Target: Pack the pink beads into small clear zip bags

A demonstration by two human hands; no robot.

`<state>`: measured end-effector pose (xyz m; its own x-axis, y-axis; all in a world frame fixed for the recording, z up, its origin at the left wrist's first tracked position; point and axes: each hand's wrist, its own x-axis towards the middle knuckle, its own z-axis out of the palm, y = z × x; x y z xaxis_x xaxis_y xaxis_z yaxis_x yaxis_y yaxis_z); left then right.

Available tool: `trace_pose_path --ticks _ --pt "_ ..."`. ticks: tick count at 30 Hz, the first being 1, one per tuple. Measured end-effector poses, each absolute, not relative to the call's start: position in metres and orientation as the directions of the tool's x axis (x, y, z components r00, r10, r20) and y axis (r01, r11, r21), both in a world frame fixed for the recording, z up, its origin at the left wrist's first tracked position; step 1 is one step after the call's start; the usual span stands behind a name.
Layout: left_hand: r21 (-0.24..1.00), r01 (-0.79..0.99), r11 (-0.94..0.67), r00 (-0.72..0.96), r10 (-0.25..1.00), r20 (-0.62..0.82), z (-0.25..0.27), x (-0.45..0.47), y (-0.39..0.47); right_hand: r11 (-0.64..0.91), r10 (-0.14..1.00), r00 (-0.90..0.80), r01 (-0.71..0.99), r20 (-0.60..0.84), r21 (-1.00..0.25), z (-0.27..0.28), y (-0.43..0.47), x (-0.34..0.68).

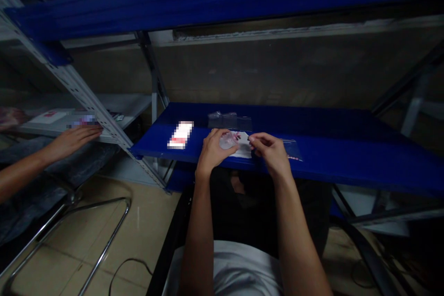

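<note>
Fingertip work near the front edge of a blue bench; a white paper lies on it between the two hands, a clear bag at its left side and small dark-red pieces toward its far edge; whether these are loose or bagged cannot be told. The left hand forms a loose curve, thumb on the near side, fingers on the far side, the bag in the gap; whether it grips or merely steadies cannot be told; the right hand has thumb and forefinger brought together at the paper's right edge; anything between the tips is too small to identify. The forearms converge as they reach forward, wrists near the bench edge. From this pose, sound technique would seem to call for light, even pressure from the left, the paper kept flat, and a pinch with the tips alone; a sharp tug could disturb the pieces or crease the paper.
</note>
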<state>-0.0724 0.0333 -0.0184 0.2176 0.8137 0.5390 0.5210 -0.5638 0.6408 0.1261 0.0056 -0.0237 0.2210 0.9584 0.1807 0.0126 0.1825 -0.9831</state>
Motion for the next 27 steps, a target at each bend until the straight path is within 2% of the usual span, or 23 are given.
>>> trace_pose_path --ticks 11,16,22,27 --pt "0.691 0.39 -0.608 0.332 0.793 0.51 -0.01 -0.061 0.029 0.282 0.949 0.091 0.172 0.3 -0.944 -0.012 0.007 0.119" --pt "0.758 0.315 -0.571 0.345 0.813 0.469 -0.012 -0.062 0.028 0.288 0.955 0.017 0.175 0.295 -0.942 -0.007 0.006 0.122" --pt "0.768 0.293 -0.57 0.355 0.81 0.466 -0.014 -0.063 0.029 0.307 0.951 -0.045 0.205 0.305 -0.929 -0.005 0.005 0.12" --pt "0.774 0.297 -0.56 0.351 0.817 0.457 -0.011 -0.062 0.03 0.267 0.963 -0.084 0.222 0.254 -0.938 0.0 0.002 0.12"
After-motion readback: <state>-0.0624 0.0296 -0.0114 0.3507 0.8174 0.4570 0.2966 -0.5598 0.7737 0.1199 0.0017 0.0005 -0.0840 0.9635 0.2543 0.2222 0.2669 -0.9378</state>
